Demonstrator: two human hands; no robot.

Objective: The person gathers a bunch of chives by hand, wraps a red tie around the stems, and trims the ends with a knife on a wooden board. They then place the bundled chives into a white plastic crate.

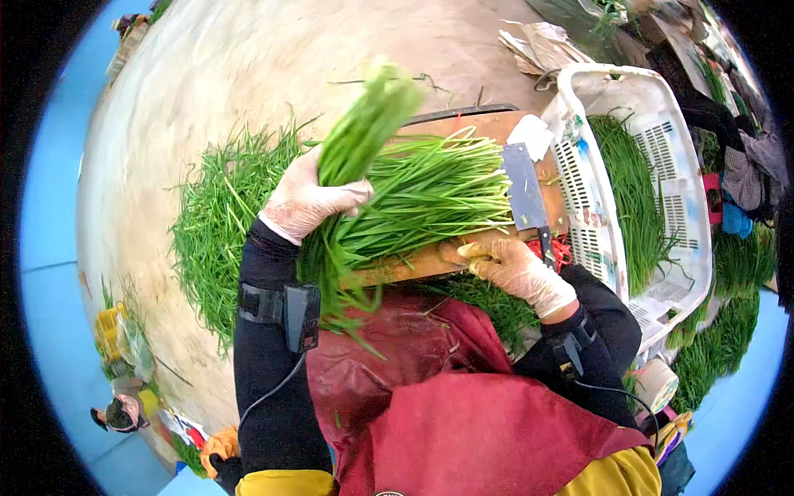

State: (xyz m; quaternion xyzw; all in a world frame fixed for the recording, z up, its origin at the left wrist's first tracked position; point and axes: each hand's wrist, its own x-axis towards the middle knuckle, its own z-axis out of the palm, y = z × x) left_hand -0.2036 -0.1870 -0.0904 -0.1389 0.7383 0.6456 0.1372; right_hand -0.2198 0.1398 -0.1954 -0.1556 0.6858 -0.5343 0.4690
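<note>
My left hand [314,198], in a pale glove, is wrapped around a bunch of green chives [356,136] held upright above the board, its top blurred by motion. Beneath it, a large pile of chives [438,186] lies across a wooden cutting board [488,128], pale stem ends toward the right. A cleaver [523,186] with a dark handle rests flat beside those ends. My right hand [513,269], also gloved, hovers by the board's near edge, left of the cleaver handle. Its fingers are loosely bent and slightly apart, with nothing visible in them.
A white plastic basket [616,165] holding chives [624,190] stands to the right. Loose chives [223,223] are heaped on the floor left of the board. Red ties [562,250] lie near the cleaver handle. At lower left, another person [124,412] is in the distance.
</note>
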